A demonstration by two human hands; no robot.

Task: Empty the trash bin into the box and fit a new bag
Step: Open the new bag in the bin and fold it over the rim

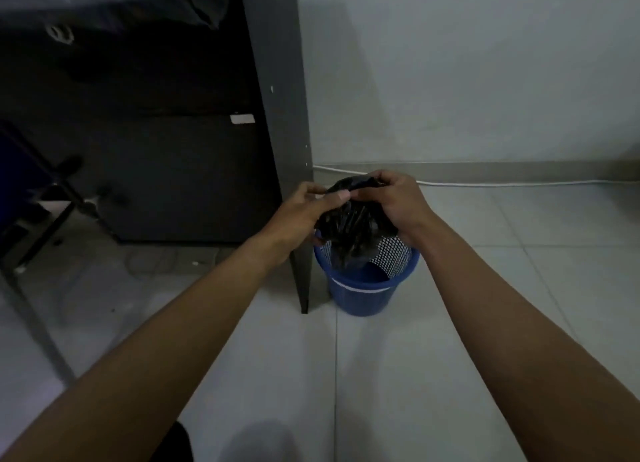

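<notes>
item: black plastic bag (351, 221), crumpled and bunched, held above the mouth of the bin with its lower part hanging inside.

grip: left hand (299, 215) pinches the bag's top edge between thumb and fingers. right hand (398, 202) has its fingers curled over the same bunched top. the two hands are close together, seemingly working the opening apart.

container: blue plastic trash bin (363, 297), with a mesh upper wall and a solid base, upright on the floor. the mesh shows through bare on the far side, and no rubbish can be made out inside.

progress, as a judgement: the bin looks already emptied, and this is likely the fresh bag. its mouth is not yet opened or folded over the rim, so spreading, seating and cuffing remain. the box is not in view, so the emptying step cannot be confirmed.

surroundings: dark desk side panel (277, 115) just left of the bin. white cable (519, 183) runs along the skirting. chair frame (52, 215) at far left. pale tiled floor (381, 375).
</notes>
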